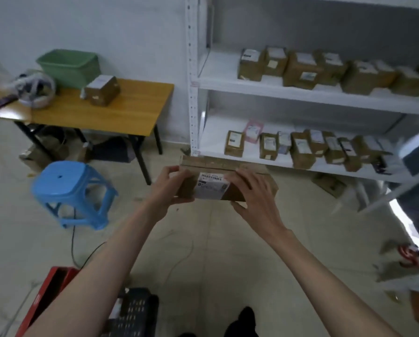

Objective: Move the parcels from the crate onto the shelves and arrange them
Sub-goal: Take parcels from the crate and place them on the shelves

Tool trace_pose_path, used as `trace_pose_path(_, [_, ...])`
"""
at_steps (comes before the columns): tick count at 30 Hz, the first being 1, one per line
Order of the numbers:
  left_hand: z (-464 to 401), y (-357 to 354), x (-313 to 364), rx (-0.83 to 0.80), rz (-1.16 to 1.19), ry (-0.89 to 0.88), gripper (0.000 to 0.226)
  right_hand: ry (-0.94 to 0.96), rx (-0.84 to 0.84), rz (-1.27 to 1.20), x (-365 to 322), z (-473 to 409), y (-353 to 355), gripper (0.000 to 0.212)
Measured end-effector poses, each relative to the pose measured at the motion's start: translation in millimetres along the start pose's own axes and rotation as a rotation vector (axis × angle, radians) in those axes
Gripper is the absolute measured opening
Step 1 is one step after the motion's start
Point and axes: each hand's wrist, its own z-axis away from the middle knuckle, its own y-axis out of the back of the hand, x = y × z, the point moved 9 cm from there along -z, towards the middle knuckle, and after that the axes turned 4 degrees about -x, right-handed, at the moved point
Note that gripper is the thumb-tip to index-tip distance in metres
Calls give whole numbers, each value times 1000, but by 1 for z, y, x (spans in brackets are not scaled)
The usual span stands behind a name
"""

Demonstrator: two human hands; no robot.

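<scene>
Head view: parcel lengthwise left-right

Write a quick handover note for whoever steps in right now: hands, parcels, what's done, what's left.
Left hand and right hand both grip one brown parcel, label up, held in the air in front of the shelves.
Done: rows of parcels already sit on the two visible shelf levels.
Left: shelve this parcel. The black crate is by the feet, its contents mostly hidden. One more parcel on the table sits by the green bin.
</scene>
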Motion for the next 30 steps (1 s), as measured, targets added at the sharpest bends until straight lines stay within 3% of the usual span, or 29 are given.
trace_pose_path(2, [-3, -29, 14, -70, -22, -69, 45, -89, 44, -105, 38, 9, 20, 68])
trace_pose_path(5, [-6, -68, 31, -159, -54, -153, 44, -404, 202, -333, 106, 31, 53, 63])
trace_pose_path(8, [-9, -103, 44, -229, -74, -218, 41, -637, 290, -715, 155, 50, 72, 67])
trace_pose_path(10, [-12, -124, 51, -261, -66, -247, 43, -724, 298, -1013, 174, 54, 76, 51])
trace_pose_path(12, [-15, -142, 60, -280, -65, -277, 46, -779, 303, -1160, 190, 58, 79, 39])
trace_pose_path(18, [-26, -196, 95, -317, -116, -358, 47, -818, 423, -1277, 236, 63, 107, 73])
trace_pose_path(22, [-36, -233, 122, -357, -136, -396, 45, -798, 503, -1324, 266, 63, 135, 52])
trace_pose_path(30, [-62, -308, 166, -441, -156, -435, 34, -844, 564, -1321, 313, 74, 184, 36])
